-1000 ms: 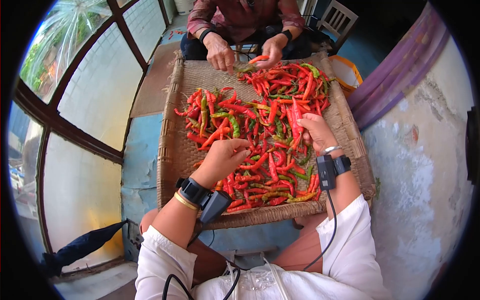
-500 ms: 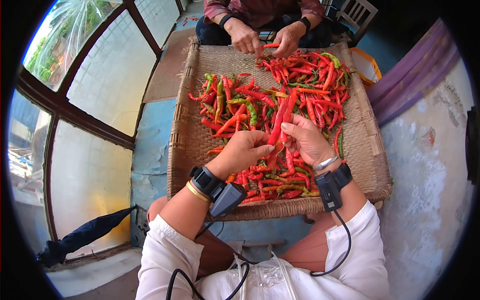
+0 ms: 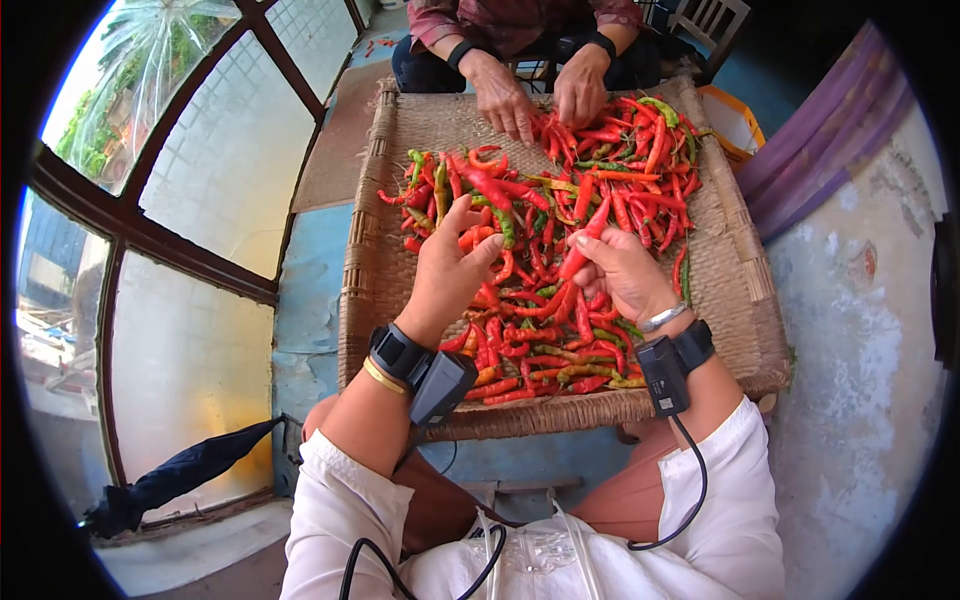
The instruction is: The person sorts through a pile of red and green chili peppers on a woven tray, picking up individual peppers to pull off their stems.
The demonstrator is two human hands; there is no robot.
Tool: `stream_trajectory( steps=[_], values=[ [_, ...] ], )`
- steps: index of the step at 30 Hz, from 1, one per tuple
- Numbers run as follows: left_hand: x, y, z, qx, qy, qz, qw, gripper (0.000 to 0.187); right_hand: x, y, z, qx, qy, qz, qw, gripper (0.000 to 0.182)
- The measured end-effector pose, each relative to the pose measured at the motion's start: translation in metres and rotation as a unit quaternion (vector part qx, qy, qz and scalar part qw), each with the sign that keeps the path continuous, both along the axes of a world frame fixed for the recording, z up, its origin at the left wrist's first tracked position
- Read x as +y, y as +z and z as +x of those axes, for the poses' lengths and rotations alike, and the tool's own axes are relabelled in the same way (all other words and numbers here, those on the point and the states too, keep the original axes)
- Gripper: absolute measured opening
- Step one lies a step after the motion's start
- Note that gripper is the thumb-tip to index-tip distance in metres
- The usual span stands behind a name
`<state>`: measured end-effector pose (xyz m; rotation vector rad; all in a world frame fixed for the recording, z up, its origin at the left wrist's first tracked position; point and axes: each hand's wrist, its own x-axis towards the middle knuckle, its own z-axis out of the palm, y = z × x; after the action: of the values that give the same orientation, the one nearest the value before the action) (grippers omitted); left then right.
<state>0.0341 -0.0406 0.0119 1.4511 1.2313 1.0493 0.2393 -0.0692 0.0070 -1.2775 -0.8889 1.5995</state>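
In my right hand (image 3: 628, 270) a long red chili pepper (image 3: 586, 240) is pinched between thumb and fingers, its pointed end slanting up and away from me. My left hand (image 3: 447, 268) is over the left side of the pile, thumb and fingers apart, with nothing in its grip. Just beyond its fingertips is a large red chili (image 3: 486, 184), near a curved green chili (image 3: 503, 228). Under and between both hands spreads a heap of red, orange and green chilies (image 3: 535, 335). They lie on a woven tray (image 3: 400, 118) with a thick rim.
Across the tray, another person's two hands (image 3: 580, 90) reach into the far chilies (image 3: 650, 150). A window (image 3: 190, 340) runs along the left, with a folded dark umbrella (image 3: 185, 478) below it. On the right are a purple curtain (image 3: 830, 130) and a yellow-rimmed container (image 3: 735, 125).
My left hand has let go of a red chili and moved left, its fingers opening. My right hand keeps a chili. The other person's hands have lowered onto the far pile.
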Motion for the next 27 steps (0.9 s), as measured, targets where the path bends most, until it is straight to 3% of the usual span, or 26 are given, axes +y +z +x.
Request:
stream_trajectory(
  steps=[2, 4, 5, 6, 8, 11, 14, 15, 16, 17, 18, 19, 20, 22, 25, 27],
  values=[
    [-0.001, -0.007, 0.001, 0.012, -0.02, 0.032, 0.999, 0.037, -0.001, 0.0, -0.007, 0.026, 0.019, -0.006, 0.999, 0.02],
    [-0.008, 0.002, 0.004, -0.001, -0.192, -0.131, 0.973, 0.033, -0.002, -0.002, -0.014, 0.026, 0.035, -0.002, 0.999, 0.02],
    [-0.012, 0.0, 0.005, -0.002, -0.236, -0.124, 0.964, 0.03, -0.003, -0.002, -0.018, 0.036, 0.036, 0.003, 0.999, 0.02],
    [-0.013, -0.003, 0.01, -0.027, -0.246, -0.11, 0.963, 0.026, -0.004, -0.002, -0.021, 0.045, 0.038, 0.009, 0.998, 0.021],
    [-0.012, -0.001, 0.006, 0.078, -0.267, -0.125, 0.952, 0.022, -0.003, -0.004, -0.024, 0.038, 0.038, 0.016, 0.998, 0.021],
    [-0.007, 0.003, 0.001, 0.128, -0.278, -0.173, 0.936, 0.018, 0.0, -0.008, -0.017, 0.021, 0.024, 0.006, 0.999, 0.018],
    [-0.005, 0.005, -0.001, 0.118, -0.245, -0.21, 0.939, 0.018, 0.009, -0.016, 0.002, 0.079, -0.042, 0.009, 0.996, 0.016],
    [-0.003, 0.004, -0.001, 0.116, -0.244, -0.209, 0.94, 0.018, 0.012, -0.017, 0.006, -0.079, -0.029, 0.055, 0.995, 0.017],
    [0.0, 0.002, -0.002, 0.026, -0.191, -0.205, 0.96, 0.021, 0.014, -0.02, 0.008, -0.234, -0.016, 0.099, 0.967, 0.018],
    [0.0, 0.0, -0.002, -0.063, -0.136, -0.199, 0.969, 0.025, 0.013, -0.025, 0.009, -0.313, 0.036, 0.114, 0.942, 0.016],
    [-0.001, 0.002, -0.001, -0.063, -0.136, -0.2, 0.968, 0.025, 0.012, -0.031, 0.009, -0.313, 0.036, 0.113, 0.942, 0.016],
    [-0.004, 0.005, 0.001, -0.076, -0.084, -0.179, 0.977, 0.029, 0.01, -0.035, 0.007, -0.447, 0.145, 0.217, 0.856, 0.015],
    [-0.005, 0.007, 0.002, -0.088, -0.031, -0.157, 0.983, 0.034, 0.008, -0.038, 0.006, -0.56, 0.246, 0.311, 0.728, 0.016],
    [-0.007, 0.003, 0.001, -0.062, -0.049, -0.161, 0.984, 0.041, 0.001, -0.031, -0.005, -0.545, 0.27, 0.273, 0.745, 0.019],
    [-0.005, -0.008, 0.0, -0.032, -0.198, -0.183, 0.963, 0.037, -0.003, -0.032, -0.013, -0.577, 0.295, 0.286, 0.706, 0.021],
    [-0.006, -0.008, 0.002, -0.013, -0.19, -0.175, 0.966, 0.036, -0.004, -0.028, -0.019, -0.596, 0.327, 0.247, 0.69, 0.02]
  ],
)
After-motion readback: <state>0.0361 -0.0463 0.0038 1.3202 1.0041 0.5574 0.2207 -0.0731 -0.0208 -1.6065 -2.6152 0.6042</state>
